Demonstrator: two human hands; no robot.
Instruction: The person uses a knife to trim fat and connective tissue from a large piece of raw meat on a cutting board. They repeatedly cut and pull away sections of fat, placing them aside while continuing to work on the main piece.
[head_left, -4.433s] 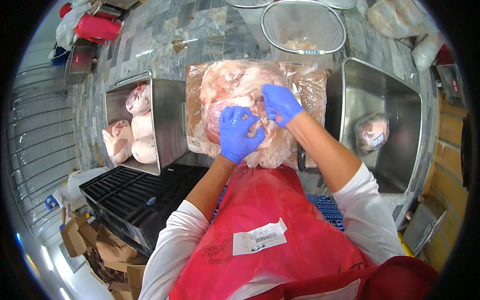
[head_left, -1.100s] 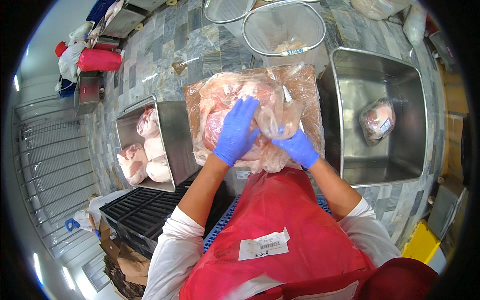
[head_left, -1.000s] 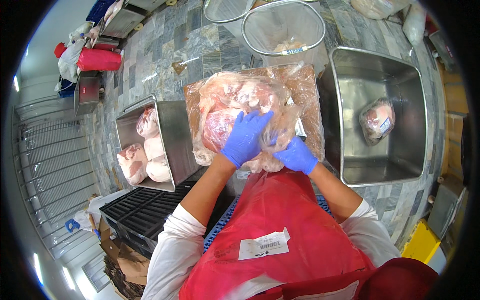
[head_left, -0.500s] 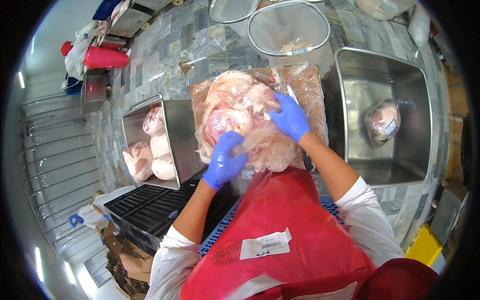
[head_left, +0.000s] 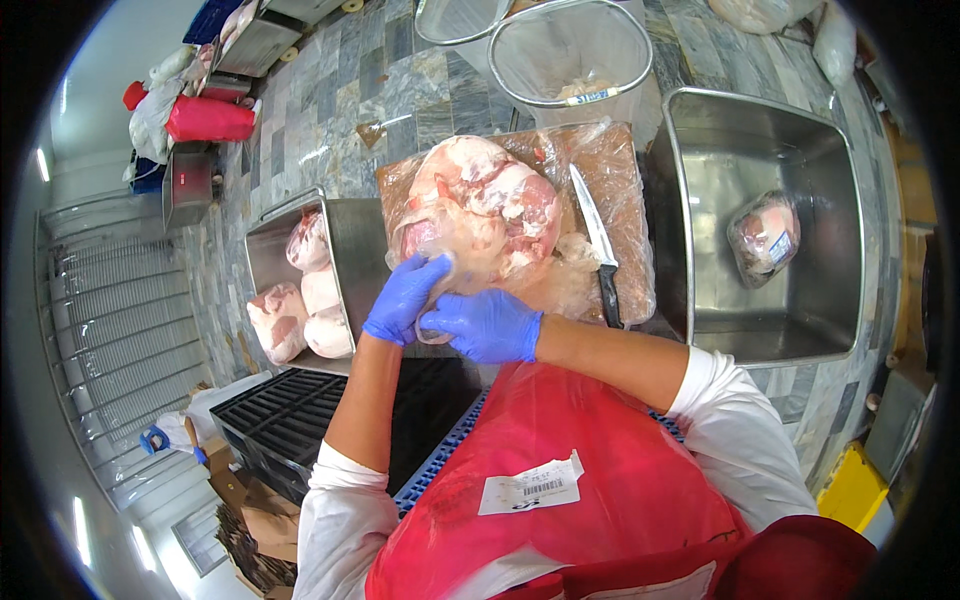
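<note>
A large piece of raw pink-and-white meat point(head_left: 490, 190) lies on a brown board point(head_left: 620, 180) covered with clear film. Thin, see-through plastic wrap point(head_left: 450, 232) clings over its near left side. My left hand point(head_left: 408, 298), in a blue glove, pinches the wrap at the near left of the meat. Close beside it, my right hand point(head_left: 488, 326), gloved alike, has its fingers closed on a gathered end of the same wrap. A knife point(head_left: 597, 232) with a black handle lies on the board to the right of the meat, touched by neither hand.
A steel bin point(head_left: 330, 230) with several meat pieces stands to the left. To the right, a deeper steel bin point(head_left: 720, 320) holds one wrapped meat piece point(head_left: 766, 240). Beyond the board are metal-hooped clear bags point(head_left: 570, 60). A co-worker in a red apron point(head_left: 210, 119) is far left.
My right hand has come off the meat's right side, moving left and nearer, beside my left hand. The wrap has been drawn toward the near left, baring more meat and the knife.
</note>
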